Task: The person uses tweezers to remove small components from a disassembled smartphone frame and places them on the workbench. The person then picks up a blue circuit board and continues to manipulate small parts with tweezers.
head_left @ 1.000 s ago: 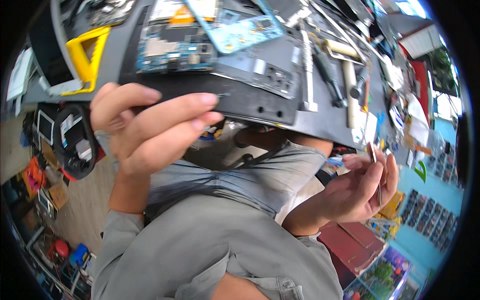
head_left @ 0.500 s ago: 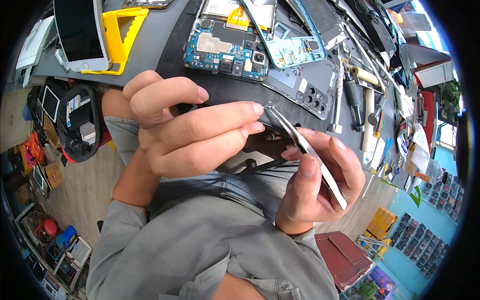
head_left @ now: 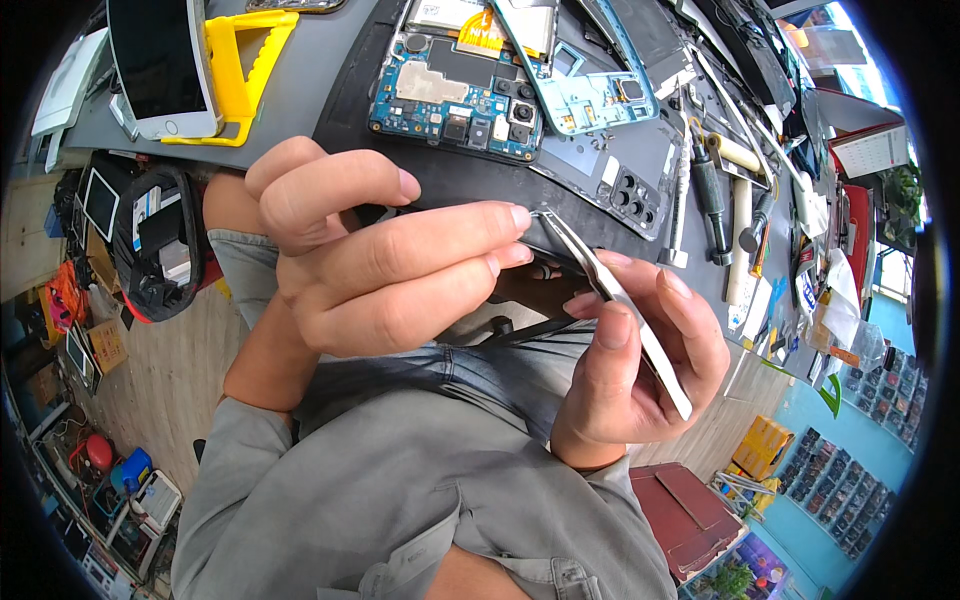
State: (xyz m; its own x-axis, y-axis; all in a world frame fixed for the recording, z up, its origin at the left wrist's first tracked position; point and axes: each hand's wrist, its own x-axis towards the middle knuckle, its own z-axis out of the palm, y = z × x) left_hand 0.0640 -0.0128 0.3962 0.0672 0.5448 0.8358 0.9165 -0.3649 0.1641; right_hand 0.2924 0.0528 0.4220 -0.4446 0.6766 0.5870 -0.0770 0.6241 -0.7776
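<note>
At the left, a white phone (head_left: 168, 70) with a dark screen leans against a yellow frame (head_left: 245, 78), about as it did half a second ago. The left hand (head_left: 365, 275) reaches in next, two fingertips pinched together at a tiny part (head_left: 540, 213) that sticks out past them, its other fingers curled; a second ago this hand was further left, well apart from the right one. Beyond it lies an opened phone (head_left: 430, 85) with a blue circuit board, shifted only very slightly. The tiny part is just beyond the left fingertips, near the light-blue frame (head_left: 590, 112) and a grey back cover (head_left: 592, 165). The right hand (head_left: 620, 385) grips tweezers (head_left: 648, 338) between thumb and fingers; a second ago it was off to the right, and now, as half a second ago, their tips meet the part, though whether they clamp it cannot be told. Furthest right, a dark-handled tool (head_left: 710, 195) lies on the table.
</note>
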